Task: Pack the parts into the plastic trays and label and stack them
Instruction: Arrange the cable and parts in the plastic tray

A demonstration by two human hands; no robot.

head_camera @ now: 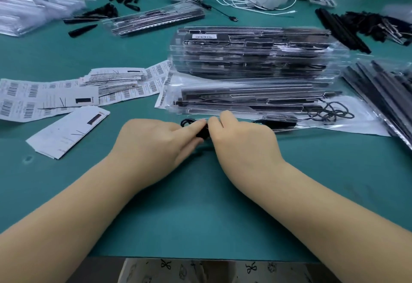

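Head view: two hands [153,142] [243,142], one black part [201,134]

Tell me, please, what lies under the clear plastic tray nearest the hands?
Under the clear plastic tray, a white barcode sheet pokes out on the left; the rest is covered.

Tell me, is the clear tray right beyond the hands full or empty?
Partly full: the clear tray holds long black parts and a loose cord.
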